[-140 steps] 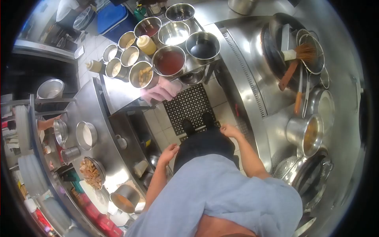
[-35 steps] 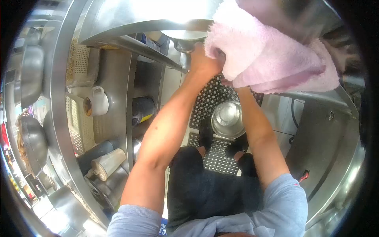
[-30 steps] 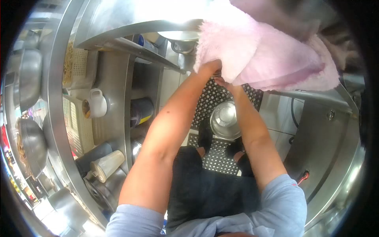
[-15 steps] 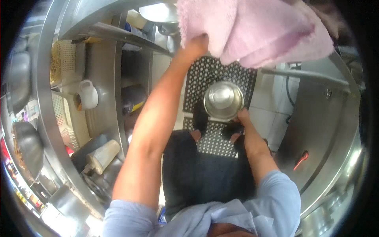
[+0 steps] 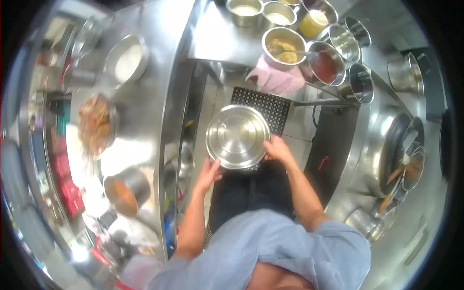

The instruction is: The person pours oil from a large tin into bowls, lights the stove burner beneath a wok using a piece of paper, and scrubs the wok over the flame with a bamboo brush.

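Note:
A round, shiny stainless steel bowl (image 5: 238,137) is held in front of my body at about waist height, its opening facing up. Bare metal shows inside it. My right hand (image 5: 278,149) grips the rim on the right side, thumb on top. My left hand (image 5: 209,175) is at the near left rim, thumb against the edge, with the other fingers partly hidden beneath. Beyond the bowl, a pink cloth (image 5: 275,79) hangs from the edge of the steel counter (image 5: 212,36), apart from both hands.
Several metal pots stand on the far counter, including one with red sauce (image 5: 325,66) and one with yellow food and a spoon (image 5: 285,50). Left, a worktop holds a pot with white contents (image 5: 126,59) and a brown-filled pot (image 5: 123,193). A wok (image 5: 389,152) sits at right.
I have straightened up, and the bowl has risen from near the floor mat. My left hand has let go of the pink cloth and moved to the bowl; my right hand keeps its grip.

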Demonstrator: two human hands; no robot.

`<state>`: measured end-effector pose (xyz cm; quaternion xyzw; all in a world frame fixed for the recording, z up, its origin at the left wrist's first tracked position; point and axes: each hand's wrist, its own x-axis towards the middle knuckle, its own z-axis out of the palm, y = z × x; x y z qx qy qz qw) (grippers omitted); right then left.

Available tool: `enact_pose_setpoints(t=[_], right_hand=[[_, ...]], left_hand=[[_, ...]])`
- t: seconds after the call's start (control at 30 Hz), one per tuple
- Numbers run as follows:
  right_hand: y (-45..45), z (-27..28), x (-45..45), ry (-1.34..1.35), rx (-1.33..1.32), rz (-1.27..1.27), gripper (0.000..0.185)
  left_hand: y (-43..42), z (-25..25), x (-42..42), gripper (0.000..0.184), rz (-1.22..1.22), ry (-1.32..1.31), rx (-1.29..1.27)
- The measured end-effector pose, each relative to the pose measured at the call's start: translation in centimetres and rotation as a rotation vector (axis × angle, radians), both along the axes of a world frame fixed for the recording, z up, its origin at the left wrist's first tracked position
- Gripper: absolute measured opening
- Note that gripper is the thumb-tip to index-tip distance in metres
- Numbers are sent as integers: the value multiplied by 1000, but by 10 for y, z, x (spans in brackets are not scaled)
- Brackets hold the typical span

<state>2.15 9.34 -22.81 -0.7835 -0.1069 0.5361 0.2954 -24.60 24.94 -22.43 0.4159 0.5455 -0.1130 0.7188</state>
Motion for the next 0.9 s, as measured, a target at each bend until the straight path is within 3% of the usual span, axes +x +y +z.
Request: enact_pose_setpoints(t=[0.03, 0.07, 0.1, 0.17, 0.27, 0.3, 0.4, 0.5, 0.53, 0.63, 0.67, 0.73, 0.77, 0.83, 0.9], right_hand=[[8, 30, -3, 33, -27, 86, 34], [17, 67, -11, -4, 103, 48, 33], [22, 77, -14, -33, 147, 63, 33], [31, 121, -9, -39, 142, 131, 43], [33, 170, -2, -86, 449, 131, 58], [36, 183, 7, -125, 418, 186, 68], [53, 213, 17, -92, 495, 295, 66], [74, 178, 24, -225, 759, 421, 63], [81, 191, 19, -76, 701, 415, 59], [85, 206, -8, -160, 949, 606, 59], [87, 207, -20, -106, 952, 624, 61], [85, 230, -58, -20, 964, 654, 65], [85, 237, -78, -63, 1172, 746, 70], [88, 230, -115, -112, 1384, 1000, 77], [86, 234, -173, 144, 1557, 1090, 78]], left_hand=[[-1, 33, 14, 69, 8, -100, 133], [-6, 3, -1, 57, 30, -169, 455], [-2, 36, 6, 54, 163, -136, 343], [1, 37, -10, 52, 214, -230, 471], [0, 95, -10, 52, 348, -305, 519], [-4, 113, -9, 54, 355, -309, 589], [-19, 176, 4, 61, 383, -296, 782], [-35, 191, 1, 66, 372, -250, 1007], [-41, 194, -4, 68, 415, -243, 1001], [-75, 202, -32, 73, 596, -205, 1001], [-88, 222, -35, 67, 703, -234, 1043], [-118, 210, -67, 57, 846, -112, 1058], [-134, 194, -85, 52, 916, -62, 1064], [-184, 141, -136, 40, 774, 392, 1266], [-232, 131, -176, 39, 887, 585, 1234]])
